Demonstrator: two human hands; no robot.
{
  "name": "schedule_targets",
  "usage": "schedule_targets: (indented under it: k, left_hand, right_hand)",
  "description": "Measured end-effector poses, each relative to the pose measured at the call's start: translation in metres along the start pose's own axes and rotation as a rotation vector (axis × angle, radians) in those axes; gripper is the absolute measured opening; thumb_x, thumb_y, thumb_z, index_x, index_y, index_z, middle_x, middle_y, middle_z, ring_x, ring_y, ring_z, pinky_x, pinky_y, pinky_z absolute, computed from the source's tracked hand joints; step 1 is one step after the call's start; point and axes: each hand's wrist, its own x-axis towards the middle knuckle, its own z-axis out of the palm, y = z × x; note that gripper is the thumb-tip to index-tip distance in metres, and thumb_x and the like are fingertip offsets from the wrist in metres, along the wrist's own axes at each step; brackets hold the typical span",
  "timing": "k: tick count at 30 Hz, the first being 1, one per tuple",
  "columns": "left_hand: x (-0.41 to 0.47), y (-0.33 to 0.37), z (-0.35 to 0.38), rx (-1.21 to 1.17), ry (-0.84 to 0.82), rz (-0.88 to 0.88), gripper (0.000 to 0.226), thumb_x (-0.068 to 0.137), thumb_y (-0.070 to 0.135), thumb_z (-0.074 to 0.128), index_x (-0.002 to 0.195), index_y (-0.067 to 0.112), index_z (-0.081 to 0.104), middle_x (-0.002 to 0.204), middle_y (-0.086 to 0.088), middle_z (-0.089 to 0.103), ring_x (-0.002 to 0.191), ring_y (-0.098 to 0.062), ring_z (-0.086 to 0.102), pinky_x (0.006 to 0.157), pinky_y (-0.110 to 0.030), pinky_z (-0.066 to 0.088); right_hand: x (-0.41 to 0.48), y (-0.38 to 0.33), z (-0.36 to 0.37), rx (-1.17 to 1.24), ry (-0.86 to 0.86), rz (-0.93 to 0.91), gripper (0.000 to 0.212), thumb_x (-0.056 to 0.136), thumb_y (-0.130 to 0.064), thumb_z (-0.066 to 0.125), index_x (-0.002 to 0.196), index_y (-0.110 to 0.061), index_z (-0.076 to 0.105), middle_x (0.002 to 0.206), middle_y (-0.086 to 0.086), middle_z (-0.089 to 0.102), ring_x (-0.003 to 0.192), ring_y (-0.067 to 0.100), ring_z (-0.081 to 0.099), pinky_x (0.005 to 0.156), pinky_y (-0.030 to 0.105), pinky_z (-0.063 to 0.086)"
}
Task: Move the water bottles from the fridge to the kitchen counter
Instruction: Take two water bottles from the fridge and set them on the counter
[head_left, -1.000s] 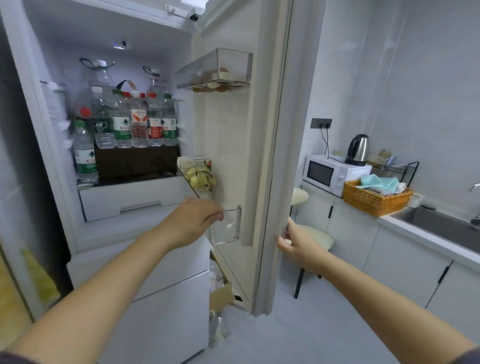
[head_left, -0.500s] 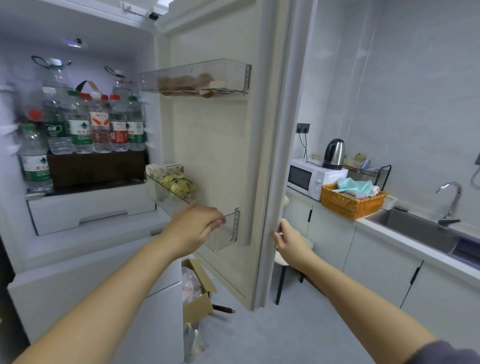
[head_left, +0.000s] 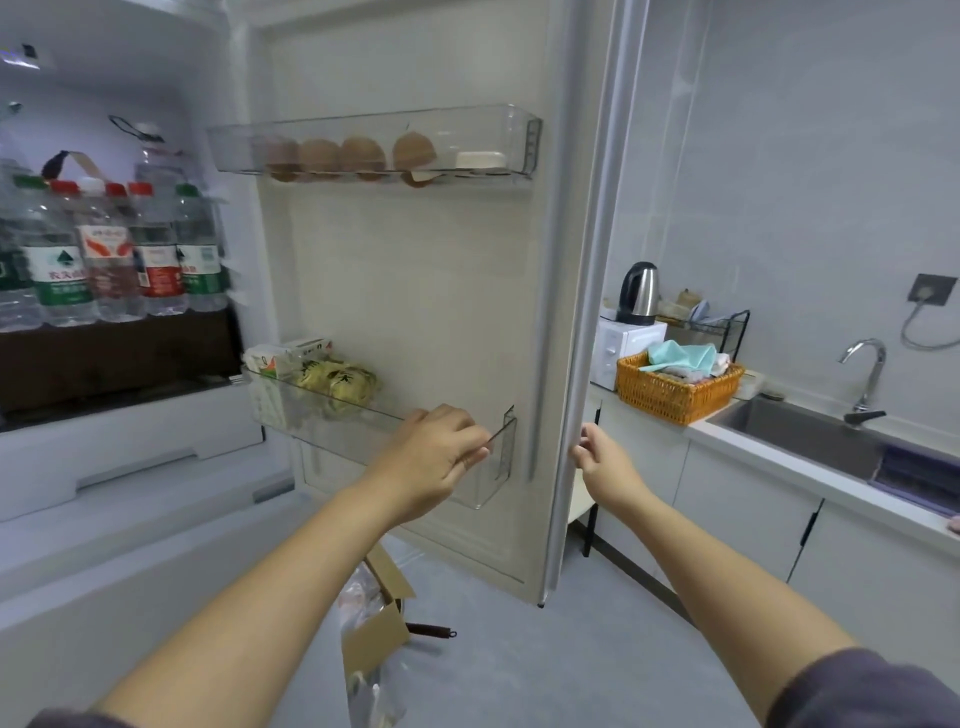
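Note:
The fridge stands open on the left. Several water bottles (head_left: 104, 254) with green and red caps stand in a row on its inner shelf, upright. The fridge door (head_left: 415, 291) is swung wide toward me. My left hand (head_left: 434, 457) grips the clear rim of the lower door bin (head_left: 322, 415). My right hand (head_left: 597, 457) holds the outer edge of the door. The white kitchen counter (head_left: 810, 467) runs along the right wall, beyond the door.
The upper door bin (head_left: 509, 140) holds brown eggs; the lower one holds cartons and a yellow bag. On the counter are a microwave (head_left: 623, 343), a kettle (head_left: 639, 291), an orange basket (head_left: 675, 395) and a sink (head_left: 810, 431) with tap. A cardboard box (head_left: 374, 634) and bags lie on the floor.
The door has swung further open, showing more of its inner face. The view has turned right, so the bottles sit nearer the left edge. Both hands stay on the door.

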Motion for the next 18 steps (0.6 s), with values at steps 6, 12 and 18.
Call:
schedule_targets:
  k: [6, 12, 18]
  left_hand:
    - [0.03, 0.004, 0.025, 0.056, 0.038, -0.057, 0.037, 0.097, 0.047, 0.026, 0.092, 0.026, 0.057, 0.082, 0.008, 0.057, 0.084, -0.018, 0.051, 0.076, -0.033, 0.03]
    - [0.059, 0.009, 0.047, 0.099, 0.057, -0.145, 0.048, 0.095, 0.051, 0.02, 0.094, 0.026, 0.061, 0.087, 0.008, 0.06, 0.087, -0.019, 0.054, 0.074, -0.035, 0.03]
    - [0.085, 0.009, 0.068, 0.154, 0.106, -0.185, 0.049, 0.094, 0.051, 0.02, 0.094, 0.026, 0.062, 0.088, 0.009, 0.061, 0.086, -0.02, 0.055, 0.072, -0.035, 0.029]
  right_hand:
    - [0.033, 0.017, -0.008, 0.043, 0.033, 0.007, 0.017, 0.105, -0.018, 0.041, 0.112, -0.017, 0.057, 0.107, 0.002, 0.065, 0.103, 0.022, 0.062, 0.094, 0.042, 0.049]
    - [0.071, 0.031, -0.02, 0.041, -0.007, -0.008, 0.016, 0.105, -0.017, 0.042, 0.111, -0.011, 0.055, 0.104, 0.006, 0.063, 0.103, 0.029, 0.062, 0.091, 0.043, 0.048]
    - [0.108, 0.05, -0.023, 0.074, -0.01, -0.013, 0.022, 0.102, -0.016, 0.042, 0.11, -0.001, 0.056, 0.108, 0.023, 0.064, 0.106, 0.042, 0.057, 0.093, 0.054, 0.046]
